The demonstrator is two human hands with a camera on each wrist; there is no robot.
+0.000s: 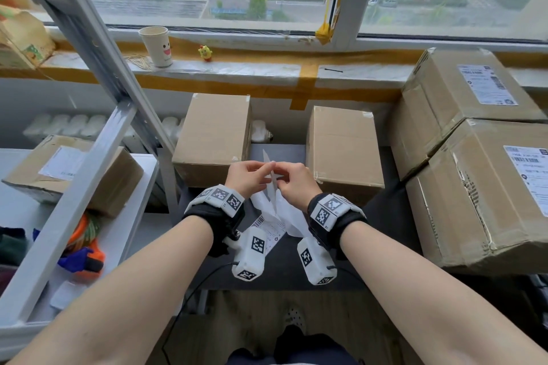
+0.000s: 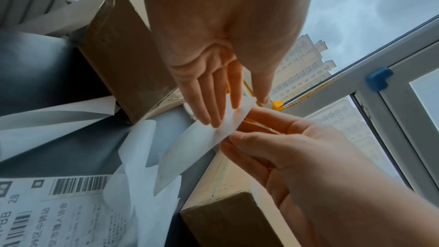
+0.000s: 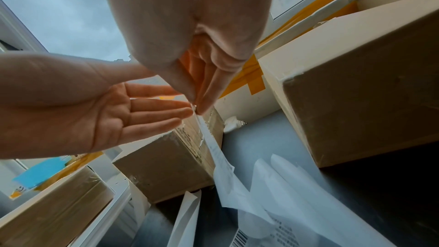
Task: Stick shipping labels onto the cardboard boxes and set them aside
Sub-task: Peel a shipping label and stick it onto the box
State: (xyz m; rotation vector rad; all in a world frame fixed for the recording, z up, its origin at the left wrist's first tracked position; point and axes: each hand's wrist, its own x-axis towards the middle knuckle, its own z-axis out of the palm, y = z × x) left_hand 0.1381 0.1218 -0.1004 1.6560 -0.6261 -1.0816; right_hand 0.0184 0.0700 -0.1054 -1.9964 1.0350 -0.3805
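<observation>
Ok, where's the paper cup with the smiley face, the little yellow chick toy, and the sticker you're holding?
Paper cup (image 1: 156,46): head view, its front wall.
Chick toy (image 1: 205,52): head view, its body.
Sticker (image 2: 215,139): left wrist view, its white middle.

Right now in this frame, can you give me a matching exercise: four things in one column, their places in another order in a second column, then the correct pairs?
Things:
1. paper cup
2. yellow chick toy
3. label strip
4. two stacked labelled boxes

Places:
A. pinched between the left hand and right hand
B. far right of the table
C. on the windowsill, next to the slanted metal shelf post
D. on the windowsill, to the right of the cup

Pairs: 1-C, 2-D, 3-A, 4-B
</observation>
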